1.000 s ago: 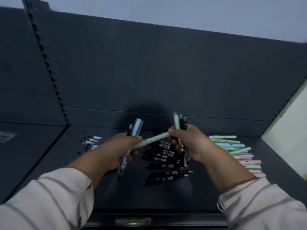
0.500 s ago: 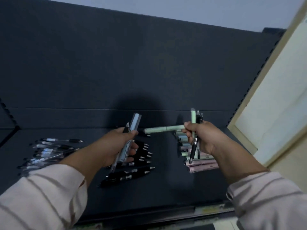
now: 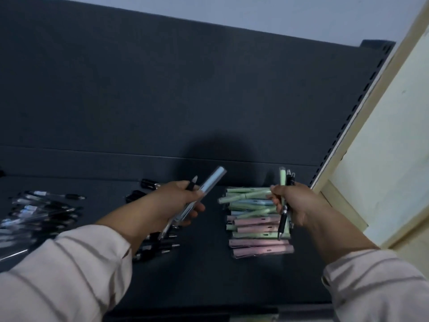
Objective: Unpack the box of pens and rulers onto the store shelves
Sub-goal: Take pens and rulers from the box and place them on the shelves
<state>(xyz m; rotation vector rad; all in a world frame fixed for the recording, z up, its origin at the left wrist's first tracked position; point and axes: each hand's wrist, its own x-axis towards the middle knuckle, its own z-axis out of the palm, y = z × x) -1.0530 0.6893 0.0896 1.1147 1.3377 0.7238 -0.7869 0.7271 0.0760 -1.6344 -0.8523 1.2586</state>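
Note:
My left hand (image 3: 176, 203) grips a light blue pen (image 3: 209, 184) and a black pen above the dark shelf (image 3: 209, 275). My right hand (image 3: 294, 203) holds a bunch of pens (image 3: 285, 182), one green and some black, and its fingertips pinch a green pen (image 3: 246, 196) lying at the top of a stack of green, blue and pink pens (image 3: 257, 228). Black pens (image 3: 157, 247) lie under my left wrist. Clear-barrelled pens (image 3: 39, 212) lie at the far left.
The shelf's dark back panel (image 3: 185, 101) rises behind the pens. A slotted upright (image 3: 352, 117) and a cream wooden panel (image 3: 383, 147) close off the right side. The shelf's front lip (image 3: 209, 312) runs along the bottom.
The view has swung right. My right hand carried the green pen from my left hand over to the pastel stack and lowered it there. My left hand keeps its pens.

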